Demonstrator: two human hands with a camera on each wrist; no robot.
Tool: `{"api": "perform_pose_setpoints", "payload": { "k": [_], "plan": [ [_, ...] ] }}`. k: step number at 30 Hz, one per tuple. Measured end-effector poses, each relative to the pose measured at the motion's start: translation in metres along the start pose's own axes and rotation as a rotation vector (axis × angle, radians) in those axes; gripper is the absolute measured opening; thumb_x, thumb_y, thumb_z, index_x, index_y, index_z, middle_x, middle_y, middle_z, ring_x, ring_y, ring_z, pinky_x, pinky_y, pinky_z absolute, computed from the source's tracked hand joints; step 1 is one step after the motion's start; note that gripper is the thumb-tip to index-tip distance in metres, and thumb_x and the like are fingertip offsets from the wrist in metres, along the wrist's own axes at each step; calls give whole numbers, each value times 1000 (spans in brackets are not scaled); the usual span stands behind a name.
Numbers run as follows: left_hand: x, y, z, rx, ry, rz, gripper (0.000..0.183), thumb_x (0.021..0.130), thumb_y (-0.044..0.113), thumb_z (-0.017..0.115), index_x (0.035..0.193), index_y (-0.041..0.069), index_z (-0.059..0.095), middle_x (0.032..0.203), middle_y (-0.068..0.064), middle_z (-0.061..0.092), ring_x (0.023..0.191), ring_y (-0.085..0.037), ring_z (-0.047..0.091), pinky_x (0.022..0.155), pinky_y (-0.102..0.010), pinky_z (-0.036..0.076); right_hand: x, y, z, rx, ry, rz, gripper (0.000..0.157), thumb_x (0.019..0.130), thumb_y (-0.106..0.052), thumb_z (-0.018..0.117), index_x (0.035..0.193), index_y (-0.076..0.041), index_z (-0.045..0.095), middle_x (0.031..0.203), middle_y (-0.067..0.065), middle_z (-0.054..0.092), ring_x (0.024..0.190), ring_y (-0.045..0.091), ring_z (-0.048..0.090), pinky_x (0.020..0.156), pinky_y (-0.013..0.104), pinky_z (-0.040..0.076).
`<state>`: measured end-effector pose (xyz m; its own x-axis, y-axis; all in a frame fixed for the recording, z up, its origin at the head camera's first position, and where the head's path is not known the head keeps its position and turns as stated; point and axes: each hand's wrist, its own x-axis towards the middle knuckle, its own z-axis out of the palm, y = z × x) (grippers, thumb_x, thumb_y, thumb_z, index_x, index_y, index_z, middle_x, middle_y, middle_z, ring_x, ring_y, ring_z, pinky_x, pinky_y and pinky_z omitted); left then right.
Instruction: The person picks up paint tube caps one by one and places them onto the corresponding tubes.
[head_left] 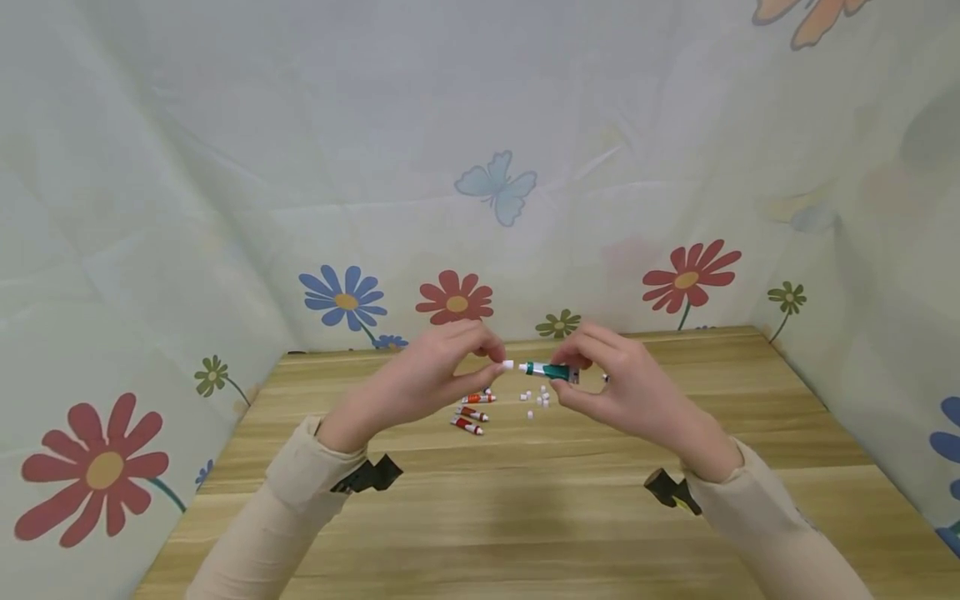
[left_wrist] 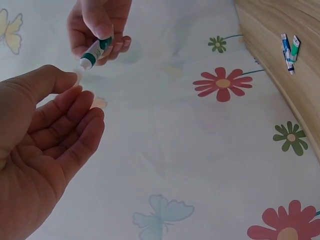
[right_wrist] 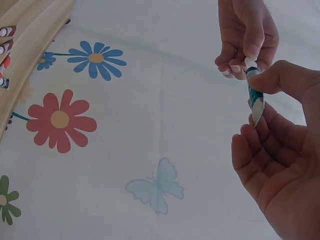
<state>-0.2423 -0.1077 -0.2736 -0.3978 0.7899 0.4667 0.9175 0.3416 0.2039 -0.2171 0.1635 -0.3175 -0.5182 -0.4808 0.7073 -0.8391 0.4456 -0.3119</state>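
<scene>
My left hand (head_left: pixel 423 379) pinches a small white cap (head_left: pixel 508 365) between thumb and forefinger. Opposite it, my right hand (head_left: pixel 633 375) holds a green paint tube (head_left: pixel 553 372) between thumb and fingers, its white nozzle pointing at the cap. A narrow gap separates cap and nozzle in the head view. Both are held up above the table. From the right wrist, the tube (right_wrist: pixel 255 92) shows its flat crimped end toward my palm. In the left wrist view the cap is mostly hidden by the fingertips.
Orange and red paint tubes (head_left: pixel 468 426) lie on the wooden table (head_left: pixel 525 533) beyond the left hand. Several loose white caps (head_left: pixel 530 414) are scattered between the hands. A blue tube (left_wrist: pixel 287 54) and a green tube (left_wrist: pixel 295 48) lie together. Flower-printed cloth (head_left: pixel 495 250) encloses the table.
</scene>
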Motion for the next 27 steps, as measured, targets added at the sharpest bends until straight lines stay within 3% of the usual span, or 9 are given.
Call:
{"api": "perform_pose_setpoints", "payload": {
  "k": [7,21,27],
  "plan": [
    [0,5,-2,15,-47,-33,14,95,14,71,106,9,65,100,3,65,96,-10,60,88,-25,52,1,-3,3,-41,-1,-34,27,80,-10,83,102,-8,68,97,-4,61,84,8,58,74,25,54],
    [-2,8,0,17,-42,-29,15,94,12,73,105,9,64,97,4,62,86,-7,56,78,-20,52,2,-9,7,-113,17,-88,28,77,-6,83,100,-6,67,95,-2,61,81,8,59,72,26,56],
    [-2,8,1,12,-30,-21,14,95,12,72,105,8,63,98,3,62,86,-7,56,77,-23,53,2,-9,7,-100,20,-80,29,76,-6,84,100,-6,68,96,-2,62,81,8,60,72,25,57]
  ]
}}
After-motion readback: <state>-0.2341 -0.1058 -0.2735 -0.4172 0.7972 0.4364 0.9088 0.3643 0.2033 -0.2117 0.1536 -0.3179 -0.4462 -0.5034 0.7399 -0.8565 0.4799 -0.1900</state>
